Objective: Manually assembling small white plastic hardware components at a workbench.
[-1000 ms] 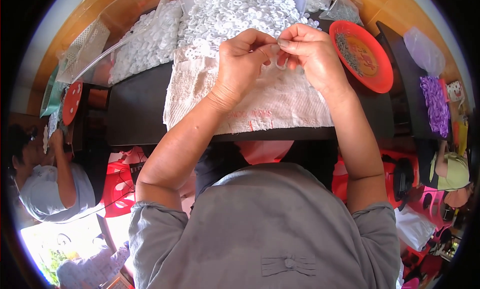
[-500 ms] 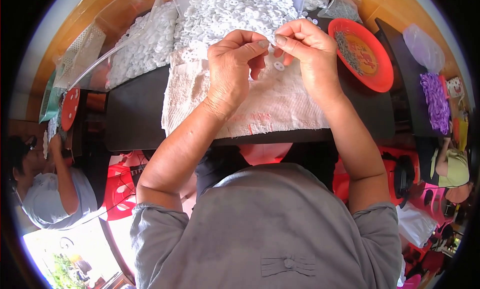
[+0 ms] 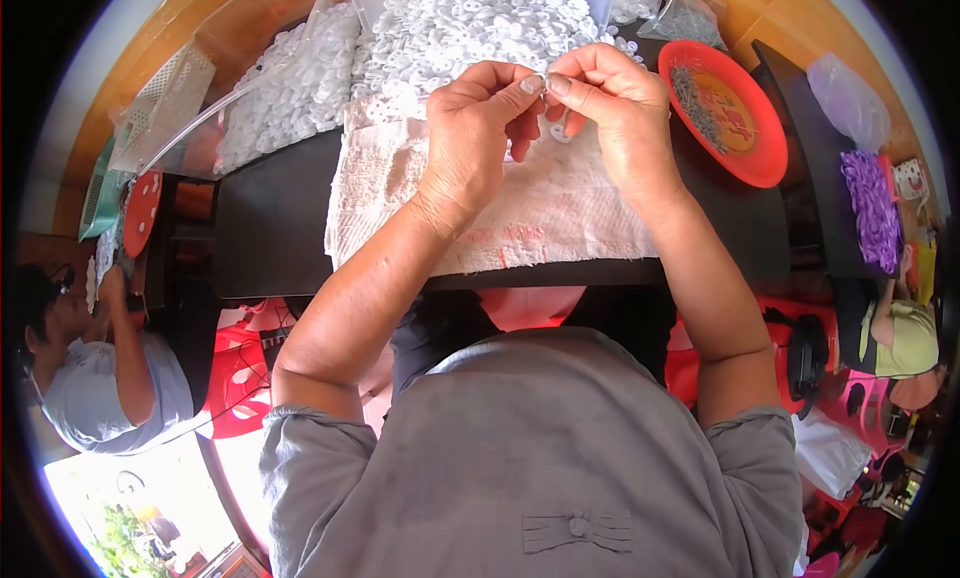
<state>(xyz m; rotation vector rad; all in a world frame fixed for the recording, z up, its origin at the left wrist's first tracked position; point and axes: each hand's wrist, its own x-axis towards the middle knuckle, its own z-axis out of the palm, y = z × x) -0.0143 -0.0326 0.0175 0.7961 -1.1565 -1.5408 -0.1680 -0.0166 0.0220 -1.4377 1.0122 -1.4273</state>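
My left hand (image 3: 482, 118) and my right hand (image 3: 618, 108) are raised over a pale towel (image 3: 580, 213), thumbs and forefingers pinched tip to tip. Something tiny sits between the fingertips, too small to make out. Just below the right fingers shows a small white ring-shaped piece (image 3: 559, 131); whether it is held or lies on the towel I cannot tell. Beyond my hands a large heap of similar white pieces (image 3: 470, 23) fills a clear container. To the right, a red oval tray (image 3: 765, 153) holds a pile of thin grey metal pieces (image 3: 695, 103).
More white pieces (image 3: 290, 88) fill a clear bin on the left. The dark table (image 3: 270, 218) runs under the towel. At the right are clear plastic bags (image 3: 848, 98) and a purple bundle (image 3: 870, 208). Other people sit at the left (image 3: 115, 378) and far right (image 3: 910, 338).
My left fingertips have moved slightly right, closing the small gap to my right fingertips. The white piece under the right fingers is now more covered by them.
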